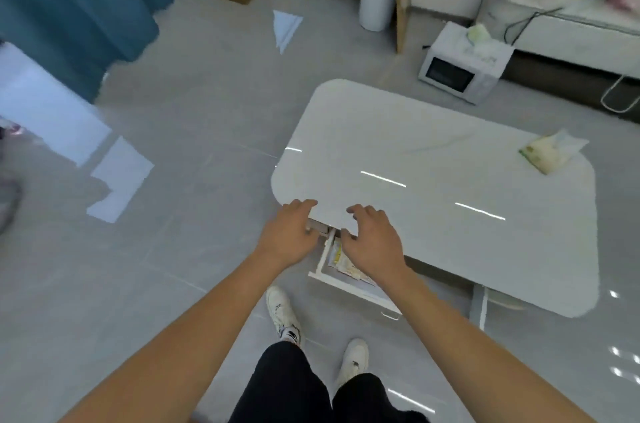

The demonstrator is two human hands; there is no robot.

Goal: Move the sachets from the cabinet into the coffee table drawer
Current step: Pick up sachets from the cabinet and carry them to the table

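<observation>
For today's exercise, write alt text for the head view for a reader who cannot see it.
Both hands, left hand and right hand, reach empty over a white coffee table's near edge, above its open drawer holding sachets. A tissue pack lies on the tabletop.

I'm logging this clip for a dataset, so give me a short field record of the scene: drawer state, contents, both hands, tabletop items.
drawer: pulled open under the table's near edge
drawer contents: yellowish sachets, partly hidden by the right hand
left hand: fingers relaxed, holding nothing, over the table's near corner
right hand: fingers spread, holding nothing, above the drawer
table: white, glossy, with one pale packet near the far right corner
floor nearby: microwave beyond the table
</observation>
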